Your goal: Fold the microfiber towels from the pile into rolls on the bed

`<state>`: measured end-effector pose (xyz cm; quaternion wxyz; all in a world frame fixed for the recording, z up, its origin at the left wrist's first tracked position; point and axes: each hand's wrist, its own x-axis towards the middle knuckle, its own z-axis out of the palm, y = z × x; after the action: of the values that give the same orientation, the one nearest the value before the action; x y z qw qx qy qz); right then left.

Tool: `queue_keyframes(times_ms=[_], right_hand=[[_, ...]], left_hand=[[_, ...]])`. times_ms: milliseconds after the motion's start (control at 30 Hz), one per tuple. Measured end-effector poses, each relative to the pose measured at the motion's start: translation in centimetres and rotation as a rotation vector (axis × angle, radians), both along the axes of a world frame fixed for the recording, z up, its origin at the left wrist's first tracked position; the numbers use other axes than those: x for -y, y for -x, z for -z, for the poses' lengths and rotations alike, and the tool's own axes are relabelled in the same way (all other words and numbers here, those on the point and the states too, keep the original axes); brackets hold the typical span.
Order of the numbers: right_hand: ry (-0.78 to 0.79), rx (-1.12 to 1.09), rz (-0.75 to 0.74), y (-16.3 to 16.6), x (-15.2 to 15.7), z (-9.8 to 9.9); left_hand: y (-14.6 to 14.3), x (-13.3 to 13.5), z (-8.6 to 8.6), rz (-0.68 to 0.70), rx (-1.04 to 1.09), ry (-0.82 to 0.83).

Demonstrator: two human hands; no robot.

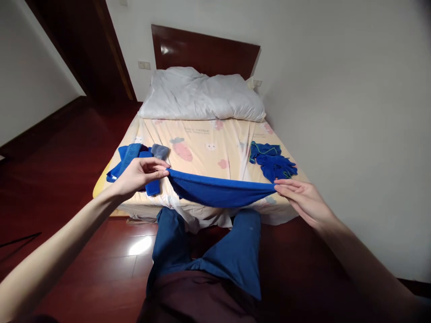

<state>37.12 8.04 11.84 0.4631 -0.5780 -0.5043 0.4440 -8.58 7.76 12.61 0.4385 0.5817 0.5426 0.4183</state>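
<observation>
A blue cloth [222,190], which looks like a towel, stretches between my two hands above the front of the bed. My left hand [143,175] pinches its left corner between thumb and fingers. At the opposite corner, my right hand [299,197] grips the cloth the same way. The top edge is nearly straight, and the lower part sags in a curve. Behind my left hand lie folded blue cloths [129,157] and a grey folded cloth [160,151], partly covered by the hand. Crumpled blue cloths [272,163], some with green edging, lie beyond my right hand.
The bed has a cream sheet [202,143] with carrot and rabbit prints. A folded white quilt [202,96] rests near the dark wooden headboard [205,49]. A white wall [353,112] stands close on the right. Dark red flooring [84,148] runs along the left.
</observation>
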Motion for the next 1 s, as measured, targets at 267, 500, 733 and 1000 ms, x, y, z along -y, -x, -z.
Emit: queue_keyframes(times_ms=[267,500,733,1000], right_hand=[[0.041,-0.007,-0.089,1.6,-3.8,0.5],[-0.144,0.030,-0.021,4.3,-14.1,3.0],[-0.601,0.132,0.117,4.6,-19.0,1.8],[-0.378,0.231,0.076,5.4,-14.6,17.8]], left_hand=[[0.8,-2.3,1.6,-0.046,0.039,0.028],[0.0,-12.2,3.5,-0.096,0.029,-0.136],[-0.8,-16.4,-1.3,-0.253,-0.040,-0.444],[-0.6,-11.0,15.5,-0.291,-0.243,-0.266]])
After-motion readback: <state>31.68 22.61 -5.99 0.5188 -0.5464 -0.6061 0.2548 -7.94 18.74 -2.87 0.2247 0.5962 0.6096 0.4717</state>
